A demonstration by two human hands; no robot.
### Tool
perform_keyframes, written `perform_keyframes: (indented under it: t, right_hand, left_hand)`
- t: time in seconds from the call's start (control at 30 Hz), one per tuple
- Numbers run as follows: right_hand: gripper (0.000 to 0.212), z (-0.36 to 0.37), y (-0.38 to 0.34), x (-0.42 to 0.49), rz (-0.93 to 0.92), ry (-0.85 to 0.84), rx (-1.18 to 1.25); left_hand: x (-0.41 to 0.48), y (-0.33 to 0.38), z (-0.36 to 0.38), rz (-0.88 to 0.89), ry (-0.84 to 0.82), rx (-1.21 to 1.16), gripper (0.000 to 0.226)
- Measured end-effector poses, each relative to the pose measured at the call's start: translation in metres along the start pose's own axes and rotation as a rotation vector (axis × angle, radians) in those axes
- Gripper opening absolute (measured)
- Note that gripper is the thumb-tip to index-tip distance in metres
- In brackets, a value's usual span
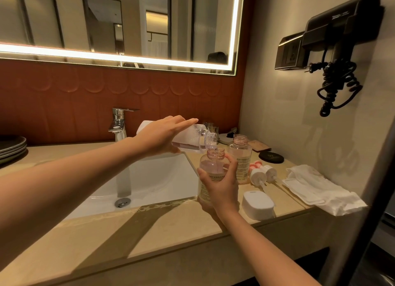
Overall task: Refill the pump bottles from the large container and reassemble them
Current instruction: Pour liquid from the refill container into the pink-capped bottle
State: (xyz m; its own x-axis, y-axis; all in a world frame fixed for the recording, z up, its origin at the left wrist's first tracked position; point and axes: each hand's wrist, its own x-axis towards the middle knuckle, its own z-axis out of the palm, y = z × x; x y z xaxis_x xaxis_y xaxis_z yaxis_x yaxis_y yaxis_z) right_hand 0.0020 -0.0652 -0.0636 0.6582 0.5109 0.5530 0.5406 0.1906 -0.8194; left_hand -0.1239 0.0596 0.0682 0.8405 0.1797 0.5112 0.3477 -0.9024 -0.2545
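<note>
While left hand holds large container tilted | right hand grips pump bottle below

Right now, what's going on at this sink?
A person is refilling a pump bottle. The left hand tips the large container so that pinkish liquid runs into the bottle's open neck, while the right hand holds the bottle at the counter edge beside the sink. A second open bottle stands just behind. Two pump heads lie on the counter to the right, not yet screwed on.
</note>
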Motion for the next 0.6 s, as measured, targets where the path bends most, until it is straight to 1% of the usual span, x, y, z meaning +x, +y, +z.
perform_keyframes:
  t: [0.6]
  right_hand:
    - [0.076, -0.0005, -0.0015, -0.0002, 0.007, -0.004, -0.005]
  left_hand:
    - [0.0004, -0.0015, 0.0033, -0.005, 0.016, -0.001, 0.089]
